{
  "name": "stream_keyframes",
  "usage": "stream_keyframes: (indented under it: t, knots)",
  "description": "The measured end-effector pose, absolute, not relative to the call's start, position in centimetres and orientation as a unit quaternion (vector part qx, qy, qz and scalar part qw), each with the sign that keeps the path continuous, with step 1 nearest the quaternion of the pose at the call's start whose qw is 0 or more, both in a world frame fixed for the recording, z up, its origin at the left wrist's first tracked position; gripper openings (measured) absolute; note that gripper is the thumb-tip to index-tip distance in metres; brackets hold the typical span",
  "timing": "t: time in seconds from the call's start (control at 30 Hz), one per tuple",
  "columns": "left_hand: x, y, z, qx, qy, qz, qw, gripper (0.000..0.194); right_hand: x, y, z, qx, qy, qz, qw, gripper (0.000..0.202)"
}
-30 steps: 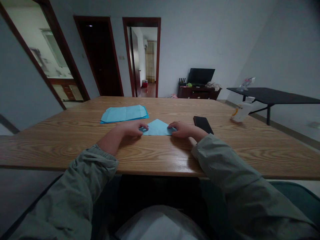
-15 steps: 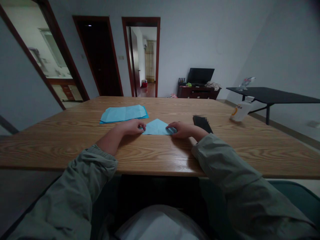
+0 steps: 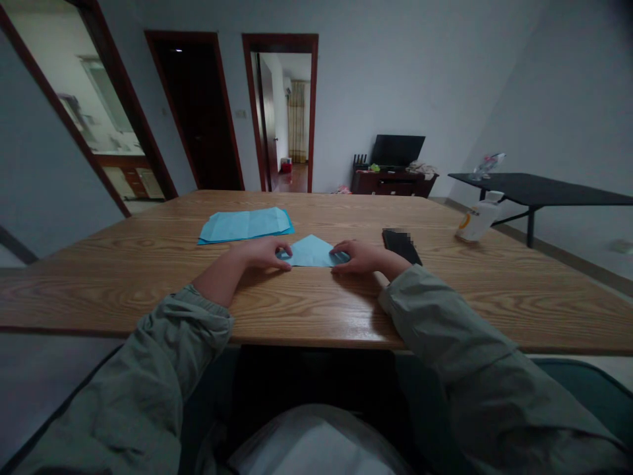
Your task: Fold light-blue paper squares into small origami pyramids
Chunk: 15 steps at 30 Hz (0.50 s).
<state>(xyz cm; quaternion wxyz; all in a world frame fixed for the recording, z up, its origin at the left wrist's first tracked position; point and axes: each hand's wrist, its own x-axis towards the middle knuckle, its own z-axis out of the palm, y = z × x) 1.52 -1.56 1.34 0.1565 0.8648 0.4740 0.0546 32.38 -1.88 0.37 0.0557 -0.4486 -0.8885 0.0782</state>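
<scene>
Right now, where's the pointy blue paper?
The pointy blue paper lies on the table between the left hand and right hand, left of the phone, mid-picture in the head view.

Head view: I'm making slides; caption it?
Left hand and right hand touch opposite ends of folded light-blue paper on a wood-grain table.

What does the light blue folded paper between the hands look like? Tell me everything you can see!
The light blue folded paper looks thin and plain. Its far edge rises to a blunt point in the middle, and its near edge is long and straight, a bit like a little roof. It lies on the wood-grain table, in front of the person. The left hand is at its left end and the right hand at its right end, so fingers partly hide both corners.
</scene>
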Motion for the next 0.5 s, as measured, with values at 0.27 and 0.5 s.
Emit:
stream_keyframes:
  t: [0.27,0.5]
  knots:
    - [1.12,-1.66,1.40,0.856,0.468,0.056,0.213,0.074,32.06,-1.91,0.50,-0.466,-0.879,0.079,0.057,0.051]
    - [0.99,-1.15,0.65,0.858,0.453,0.106,0.217,0.069,31.70,-2.13,0.97,-0.489,-0.863,0.111,0.066,0.037]
